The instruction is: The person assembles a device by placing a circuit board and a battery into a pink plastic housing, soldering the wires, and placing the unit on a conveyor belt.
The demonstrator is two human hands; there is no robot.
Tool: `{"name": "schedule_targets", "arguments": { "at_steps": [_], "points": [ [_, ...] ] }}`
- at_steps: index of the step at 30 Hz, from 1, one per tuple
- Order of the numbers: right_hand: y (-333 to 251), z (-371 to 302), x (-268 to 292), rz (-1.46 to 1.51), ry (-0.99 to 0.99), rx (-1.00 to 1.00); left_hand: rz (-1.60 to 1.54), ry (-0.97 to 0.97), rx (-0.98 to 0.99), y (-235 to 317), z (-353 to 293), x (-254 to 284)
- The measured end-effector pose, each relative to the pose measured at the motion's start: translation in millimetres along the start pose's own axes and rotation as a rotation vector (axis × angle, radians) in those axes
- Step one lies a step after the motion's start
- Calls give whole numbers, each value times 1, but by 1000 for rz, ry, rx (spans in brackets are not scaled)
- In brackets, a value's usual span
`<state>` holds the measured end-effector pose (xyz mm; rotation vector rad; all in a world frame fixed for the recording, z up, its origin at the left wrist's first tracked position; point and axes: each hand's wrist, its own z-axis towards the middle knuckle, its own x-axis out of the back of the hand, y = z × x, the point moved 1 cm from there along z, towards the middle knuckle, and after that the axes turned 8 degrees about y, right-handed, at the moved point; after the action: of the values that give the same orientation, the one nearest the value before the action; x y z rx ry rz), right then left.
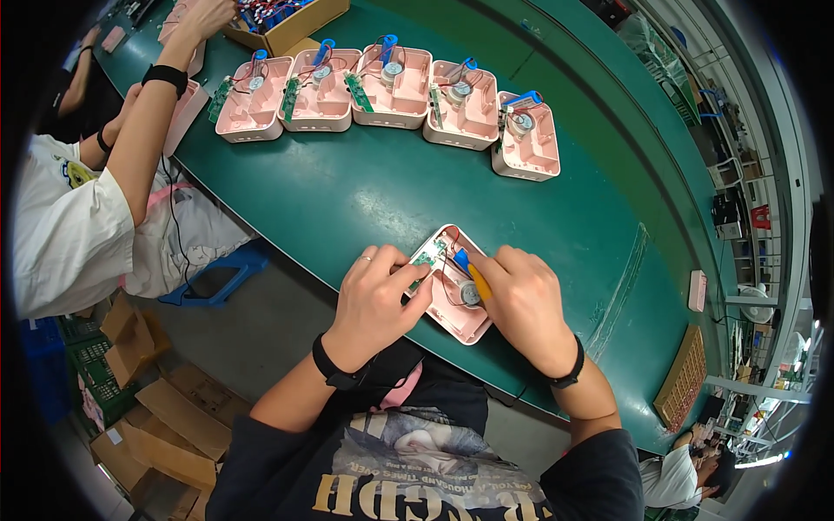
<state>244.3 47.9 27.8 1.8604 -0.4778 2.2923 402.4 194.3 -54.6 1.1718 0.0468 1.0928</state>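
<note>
In front of me, near the table's edge, lies an open pale pink plastic housing (pixel 460 325). My left hand (pixel 373 295) is at its left side, fingers closed on a small green circuit board (pixel 423 259) at the upper left. My right hand (pixel 525 293) reaches over the right side, closed round a slim yellow piece (pixel 479 282); its kind is not clear. A blue part (pixel 462 258) shows at the yellow piece's upper end, and I cannot tell if they are joined. Inside the housing sit a round grey speaker (pixel 470 293) and thin red and black wires.
Several pink housings (pixel 391 95) with blue batteries, boards and wires stand in a row across the green table (pixel 347 191). Behind them is a cardboard box (pixel 295 26) of batteries. A co-worker's arm (pixel 165 95) is at the left. A slotted tray (pixel 678 378) lies at the right.
</note>
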Motion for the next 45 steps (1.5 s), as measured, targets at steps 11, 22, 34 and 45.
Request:
{"name": "schedule_targets", "arguments": {
  "at_steps": [11, 22, 34, 45],
  "points": [
    [5, -23, -11, -69, -4, 23, 13, 6, -30, -1, 1, 2],
    [-7, -50, -22, 210, 69, -124, -91, -101, -66, 3, 55, 45],
    [144, -60, 62, 64, 345, -506, 195, -470, -198, 9, 145, -85],
    [423, -26, 1, -241, 442, -1082, 225, -447, -133, 7, 67, 2]
  ]
}}
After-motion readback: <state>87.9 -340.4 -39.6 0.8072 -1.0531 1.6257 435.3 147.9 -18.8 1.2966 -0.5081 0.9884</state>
